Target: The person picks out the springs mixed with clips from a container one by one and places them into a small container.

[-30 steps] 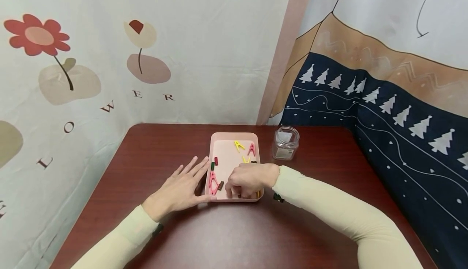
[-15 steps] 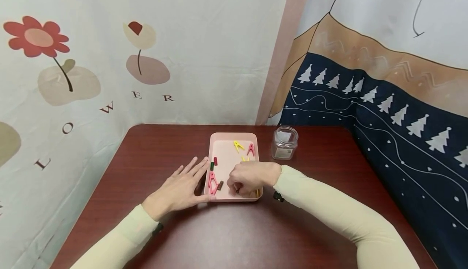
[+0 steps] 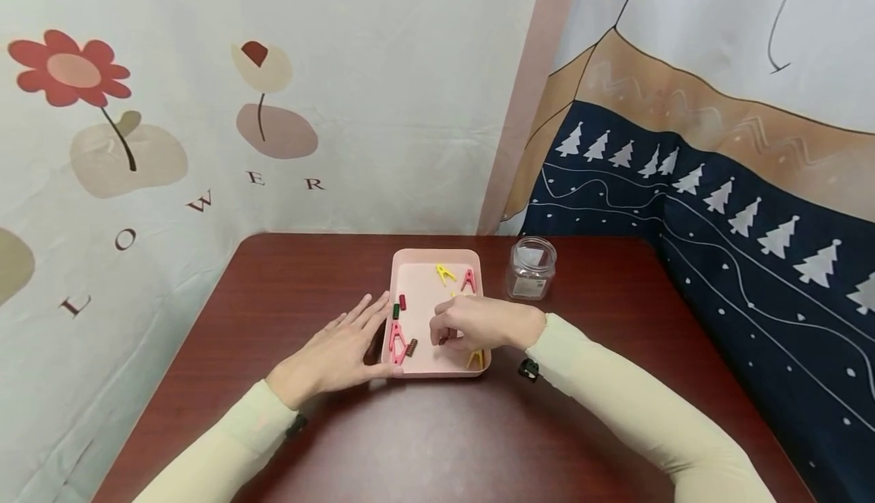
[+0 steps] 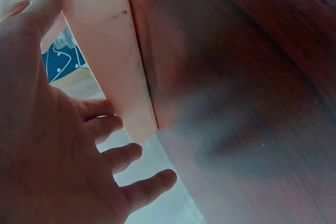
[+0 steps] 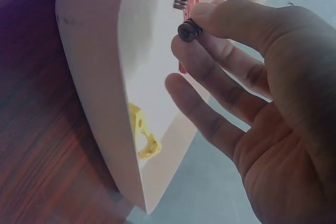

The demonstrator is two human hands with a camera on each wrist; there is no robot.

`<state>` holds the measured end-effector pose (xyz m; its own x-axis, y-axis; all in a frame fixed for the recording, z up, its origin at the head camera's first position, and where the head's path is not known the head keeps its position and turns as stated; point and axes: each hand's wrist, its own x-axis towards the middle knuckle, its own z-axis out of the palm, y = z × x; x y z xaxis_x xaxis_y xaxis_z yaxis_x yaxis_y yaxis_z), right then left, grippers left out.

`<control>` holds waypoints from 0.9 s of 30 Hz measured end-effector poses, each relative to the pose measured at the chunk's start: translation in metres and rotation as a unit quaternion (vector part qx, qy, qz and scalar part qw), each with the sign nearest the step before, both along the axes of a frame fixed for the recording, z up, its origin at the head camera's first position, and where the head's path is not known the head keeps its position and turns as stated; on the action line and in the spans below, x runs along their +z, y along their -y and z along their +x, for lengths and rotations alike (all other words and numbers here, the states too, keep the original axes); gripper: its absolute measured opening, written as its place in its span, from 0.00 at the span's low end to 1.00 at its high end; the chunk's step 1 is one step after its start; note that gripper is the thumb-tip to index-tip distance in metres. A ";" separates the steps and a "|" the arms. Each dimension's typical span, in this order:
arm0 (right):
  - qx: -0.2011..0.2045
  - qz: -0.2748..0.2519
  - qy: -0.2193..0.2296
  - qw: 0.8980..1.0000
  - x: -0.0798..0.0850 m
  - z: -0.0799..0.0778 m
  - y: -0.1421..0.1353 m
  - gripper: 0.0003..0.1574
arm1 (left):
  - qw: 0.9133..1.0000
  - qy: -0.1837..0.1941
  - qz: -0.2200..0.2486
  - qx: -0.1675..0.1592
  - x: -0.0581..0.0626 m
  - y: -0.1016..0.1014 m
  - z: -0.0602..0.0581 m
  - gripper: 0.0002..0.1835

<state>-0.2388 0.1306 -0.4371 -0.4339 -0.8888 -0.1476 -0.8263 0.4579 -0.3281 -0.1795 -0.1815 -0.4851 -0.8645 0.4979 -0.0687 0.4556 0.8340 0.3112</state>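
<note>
My right hand [image 3: 481, 321] is over the pink tray [image 3: 425, 324], pinching a small dark coil spring [image 5: 190, 30] between thumb and index finger. Its other fingers are bent and hold nothing. Spread along the tray's left side is my left hand [image 3: 335, 355], its fingers straight and the thumb at the near left corner. In the tray, a brown spring [image 3: 412, 347] lies beside pink clothespins [image 3: 398, 342]. Small red [image 3: 402, 302] and green [image 3: 396, 311] pieces, probably springs, lie farther up. A yellow clothespin [image 3: 475, 359] sits at the near right; my right hand hides part of the tray.
At the tray's far end lie another yellow clothespin [image 3: 446, 273] and a pink clothespin [image 3: 468, 280]. A clear lidless jar [image 3: 531, 269] stands right of the tray on the dark red table [image 3: 307, 283]. Printed cloth hangs behind and at the right.
My right hand has risen from the tray's near end and shifted slightly right and away, with the dark spring between its fingertips. The near yellow clothespin shows more. My left hand has stayed put.
</note>
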 end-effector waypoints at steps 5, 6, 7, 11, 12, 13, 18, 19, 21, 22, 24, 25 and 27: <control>-0.014 -0.031 -0.010 0.999 -0.001 0.000 -0.012 0.09 | 1.000 0.001 0.002 -0.002 -0.001 0.000 -0.001 0.66; -0.020 -0.038 -0.007 0.999 -0.001 0.000 -0.015 0.09 | 1.000 0.002 0.001 -0.002 -0.001 0.000 -0.001 0.66; -0.026 -0.045 -0.004 0.999 -0.001 0.000 -0.017 0.09 | 1.000 0.004 0.001 -0.002 -0.001 0.000 -0.001 0.66; -0.047 -0.082 0.000 0.995 0.001 0.000 -0.028 0.10 | 1.000 0.000 -0.007 -0.004 -0.001 -0.001 -0.001 0.67; -0.051 -0.093 -0.002 0.994 0.002 0.000 -0.030 0.10 | 1.000 -0.002 -0.008 -0.004 -0.001 -0.001 -0.001 0.67; -0.055 -0.103 -0.006 0.993 0.003 -0.001 -0.032 0.10 | 1.000 -0.004 -0.009 -0.005 -0.001 -0.001 -0.001 0.68; -0.078 -0.145 -0.015 0.986 0.002 -0.003 -0.044 0.11 | 1.000 -0.008 -0.014 -0.004 0.001 -0.001 0.001 0.67; -0.085 -0.151 -0.014 0.985 0.002 -0.004 -0.046 0.11 | 1.000 -0.008 -0.014 -0.003 0.001 -0.001 0.001 0.67; -0.101 -0.159 -0.018 0.982 0.002 -0.004 -0.051 0.12 | 1.000 -0.010 -0.014 -0.003 0.000 -0.001 0.001 0.67; -0.109 -0.163 -0.020 0.980 0.003 -0.004 -0.053 0.12 | 1.000 -0.010 -0.014 -0.002 0.000 0.000 0.001 0.67; -0.125 -0.172 -0.026 0.977 0.003 -0.004 -0.058 0.12 | 1.000 -0.010 -0.013 -0.001 -0.001 0.000 0.002 0.67; -0.133 -0.178 -0.028 0.975 0.004 -0.004 -0.060 0.13 | 1.000 -0.009 -0.013 -0.001 -0.001 0.000 0.002 0.67; -0.148 -0.192 -0.033 0.970 0.006 -0.005 -0.065 0.14 | 1.000 -0.007 -0.012 -0.001 -0.002 0.000 0.002 0.68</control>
<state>-0.2434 0.1951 -0.4314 -0.6749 -0.7081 0.2075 -0.7032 0.5320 -0.4717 -0.1779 -0.1818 -0.4867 -0.8649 0.4973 -0.0684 0.4610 0.8407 0.2842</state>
